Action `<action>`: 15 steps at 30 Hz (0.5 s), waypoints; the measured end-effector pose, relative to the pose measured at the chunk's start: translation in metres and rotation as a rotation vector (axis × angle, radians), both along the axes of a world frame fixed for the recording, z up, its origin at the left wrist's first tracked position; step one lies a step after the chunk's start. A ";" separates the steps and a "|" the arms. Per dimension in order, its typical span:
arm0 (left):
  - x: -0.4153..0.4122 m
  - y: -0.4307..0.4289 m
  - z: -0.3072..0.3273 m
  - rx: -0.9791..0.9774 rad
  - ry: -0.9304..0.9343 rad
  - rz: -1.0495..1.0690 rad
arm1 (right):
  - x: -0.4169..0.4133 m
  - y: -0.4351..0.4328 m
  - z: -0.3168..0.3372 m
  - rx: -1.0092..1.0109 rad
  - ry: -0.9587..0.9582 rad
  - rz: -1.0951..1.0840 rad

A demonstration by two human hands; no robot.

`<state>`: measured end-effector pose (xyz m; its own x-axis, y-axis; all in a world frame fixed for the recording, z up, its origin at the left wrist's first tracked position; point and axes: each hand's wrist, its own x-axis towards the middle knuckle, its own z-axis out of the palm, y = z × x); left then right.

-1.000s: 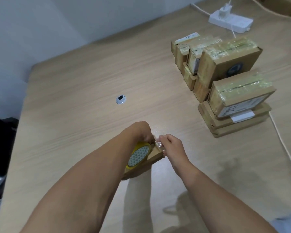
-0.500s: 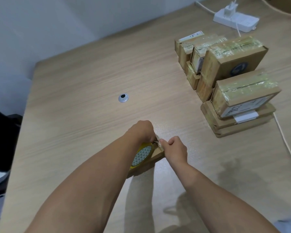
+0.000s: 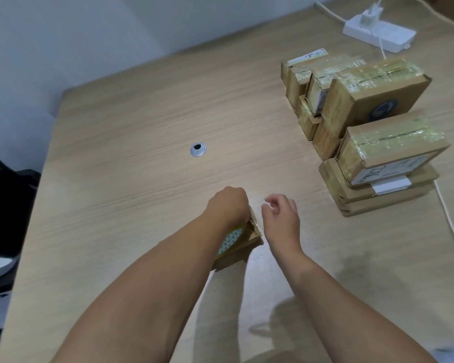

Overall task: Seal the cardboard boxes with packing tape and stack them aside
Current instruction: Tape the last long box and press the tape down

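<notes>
Head: L grip [image 3: 227,205] holds tape roll [image 3: 230,241], box [image 3: 250,243] lengthwise near-left/far-right, R grip [image 3: 281,218] loose.

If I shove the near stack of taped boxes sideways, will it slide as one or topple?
Likely slides, not topples: the flat boxes underneath form a wide, low base. The taped box on top looks merely rested there, so it may shift separately. Its glossy tape could be slippery.

Two hands [image 3: 227,205] [image 3: 281,217], one tape roll [image 3: 230,240], about ten boxes [image 3: 393,150]
</notes>
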<state>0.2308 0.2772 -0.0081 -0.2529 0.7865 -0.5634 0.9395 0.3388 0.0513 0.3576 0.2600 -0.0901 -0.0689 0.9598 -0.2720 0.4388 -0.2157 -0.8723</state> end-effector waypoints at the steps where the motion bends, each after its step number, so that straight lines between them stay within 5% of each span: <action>1: 0.002 -0.001 0.002 0.013 0.008 -0.009 | -0.005 0.000 0.005 0.049 0.046 0.077; 4: 0.003 -0.002 0.004 0.065 0.026 -0.023 | -0.020 0.000 0.011 0.074 0.131 0.208; 8: -0.008 -0.010 0.008 0.102 -0.069 0.091 | -0.029 0.002 0.009 -0.139 0.194 0.209; 15: -0.022 -0.022 0.023 0.203 -0.266 0.219 | -0.039 -0.012 -0.010 -0.216 0.127 0.225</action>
<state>0.2086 0.2548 0.0145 -0.2931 0.8321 -0.4709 0.7909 0.4877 0.3695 0.3187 0.2484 -0.1005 -0.3191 0.8375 -0.4435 0.3877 -0.3117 -0.8675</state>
